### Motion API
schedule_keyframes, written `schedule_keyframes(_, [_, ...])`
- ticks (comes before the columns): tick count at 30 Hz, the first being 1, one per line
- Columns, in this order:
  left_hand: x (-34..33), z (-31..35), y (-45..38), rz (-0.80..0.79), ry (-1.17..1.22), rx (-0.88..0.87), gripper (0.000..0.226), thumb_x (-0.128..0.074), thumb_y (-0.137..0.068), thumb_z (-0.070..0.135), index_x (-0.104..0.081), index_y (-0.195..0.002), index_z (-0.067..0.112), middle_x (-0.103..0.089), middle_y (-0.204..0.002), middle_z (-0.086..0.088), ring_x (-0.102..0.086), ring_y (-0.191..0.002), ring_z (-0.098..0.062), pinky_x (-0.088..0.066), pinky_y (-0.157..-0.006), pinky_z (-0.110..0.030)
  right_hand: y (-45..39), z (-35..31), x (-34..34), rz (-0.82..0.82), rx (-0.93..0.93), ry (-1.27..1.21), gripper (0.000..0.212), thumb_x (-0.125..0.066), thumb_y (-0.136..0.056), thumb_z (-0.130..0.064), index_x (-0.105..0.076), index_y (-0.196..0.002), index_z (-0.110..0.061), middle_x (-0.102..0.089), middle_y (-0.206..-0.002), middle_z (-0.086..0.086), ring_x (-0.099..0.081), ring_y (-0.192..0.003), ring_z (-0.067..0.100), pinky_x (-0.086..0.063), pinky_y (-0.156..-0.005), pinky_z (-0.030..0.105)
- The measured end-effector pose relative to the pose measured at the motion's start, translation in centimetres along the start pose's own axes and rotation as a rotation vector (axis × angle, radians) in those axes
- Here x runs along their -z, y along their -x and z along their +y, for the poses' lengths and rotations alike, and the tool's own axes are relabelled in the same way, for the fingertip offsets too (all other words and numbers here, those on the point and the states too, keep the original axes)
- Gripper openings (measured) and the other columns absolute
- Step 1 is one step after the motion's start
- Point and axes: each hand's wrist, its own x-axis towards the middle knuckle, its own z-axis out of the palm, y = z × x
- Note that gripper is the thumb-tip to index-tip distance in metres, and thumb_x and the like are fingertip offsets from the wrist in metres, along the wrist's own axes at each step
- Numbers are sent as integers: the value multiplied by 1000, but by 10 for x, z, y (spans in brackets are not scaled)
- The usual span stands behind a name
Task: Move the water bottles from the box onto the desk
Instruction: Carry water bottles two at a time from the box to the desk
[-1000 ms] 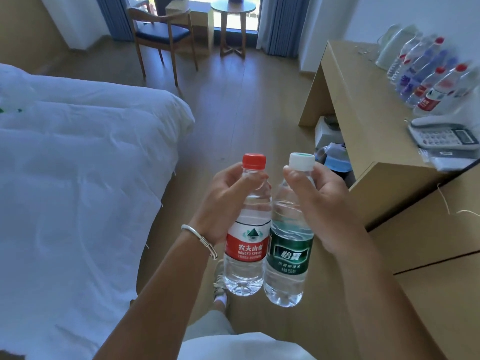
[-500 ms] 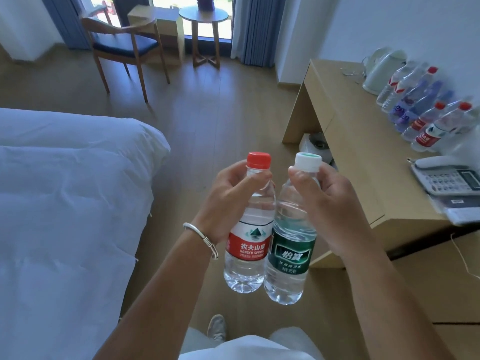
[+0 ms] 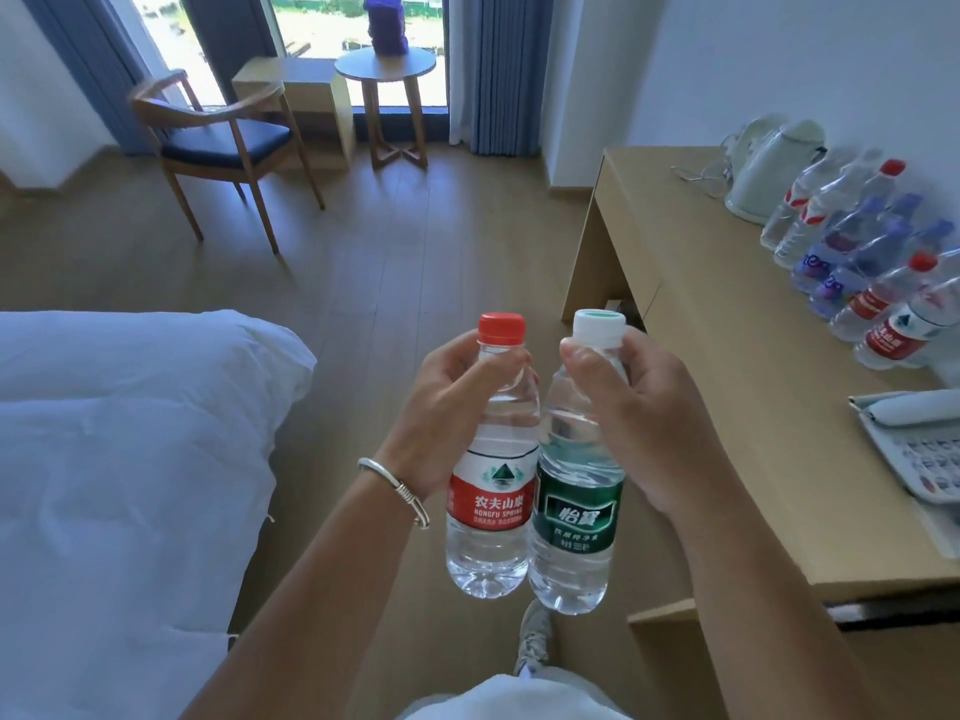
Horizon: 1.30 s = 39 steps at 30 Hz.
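The left hand curls round the ribbed neck of a clear plastic red-capped bottle; the right hand grips the white-capped, green-labelled bottle likewise. Both hang upright, touching, above the wood floor beside the pale wooden desk, where more bottles lean clustered near a white kettle.

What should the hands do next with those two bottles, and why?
Probably carry both to the right and stand them on the desk. The left hand grips the red-capped bottle and the right hand the green-labelled bottle, both in the air, while the other bottles already stand there.
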Motion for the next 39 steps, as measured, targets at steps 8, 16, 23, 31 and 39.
schedule_keyframes(8, [-47, 2, -114, 15, -9, 4, 21, -61, -84, 22, -61, -92, 3, -64, -84, -16, -64, -75, -25, -57, -64, -32, -107, 23, 54, 12, -20, -30, 21, -56, -93, -46, -63, -98, -27, -69, -85, -8, -68, -78, 8, -55, -71, 28])
schedule_keyframes(16, [-66, -6, -204, -68, -48, 17, 14, -61, -85, 22, -62, -88, 7, -65, -82, -14, -63, -74, -25, -56, -63, -31, -182, 48, 77, 75, -67, -60, 21, -58, -93, -45, -65, -95, -26, -70, -82, -6, -69, -79, 9, -52, -69, 29])
schedule_keyframes(23, [-60, -18, -315, -246, -35, 33, 5, -68, -82, 16, -67, -86, 14, -68, -82, -10, -68, -72, -22, -58, -67, -34, -266, 64, 79, 207, -97, 12, 23, -56, -94, -48, -65, -96, -27, -69, -82, -5, -67, -78, 6, -50, -68, 28])
schedule_keyframes(31, [-70, -19, -451, -471, -66, 52, 24, -72, -77, 29, -66, -89, 9, -64, -89, -29, -66, -78, -31, -59, -79, -51, -351, 65, 90, 441, -170, 54, 14, -57, -94, -44, -61, -89, -31, -66, -77, -20, -63, -74, 1, -44, -64, 21])
schedule_keyframes(39, [-130, -39, -516, -724, -72, 135, 15, -68, -82, 24, -66, -86, 9, -69, -77, -3, -69, -75, -25, -60, -78, -47, -368, 86, 123, 693, -239, 113, 17, -59, -95, -44, -56, -83, -32, -59, -70, -14, -56, -67, 4, -43, -62, 20])
